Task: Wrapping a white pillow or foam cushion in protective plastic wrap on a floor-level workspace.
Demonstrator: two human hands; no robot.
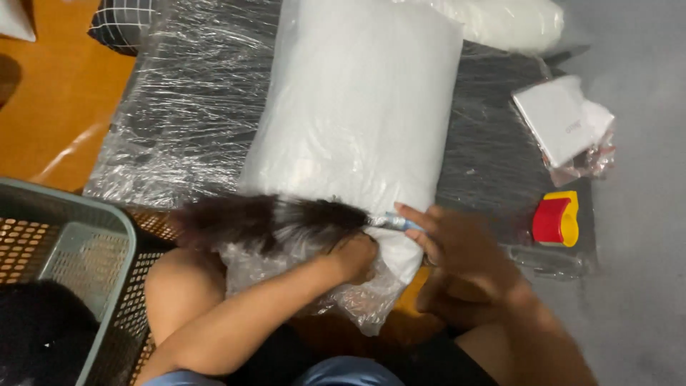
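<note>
A white pillow (357, 107) in a clear plastic bag lies lengthwise in front of me on a plastic-wrapped dark grey pad (186, 107). My left hand (355, 259) is closed in a fist on the crumpled plastic at the pillow's near end. A dark, feathery duster (264, 220), blurred by motion, lies across that near end and points left. My right hand (461, 254) grips its light blue handle (396, 223) between the fingers.
A grey-green plastic basket (86, 214) with dark cloth inside stands at the near left. A red and yellow plastic object (556, 219) and a white packet in plastic wrap (564, 129) sit to the right. A second white pillow (507, 21) lies at the far end, and a checked cushion (121, 21) at far left.
</note>
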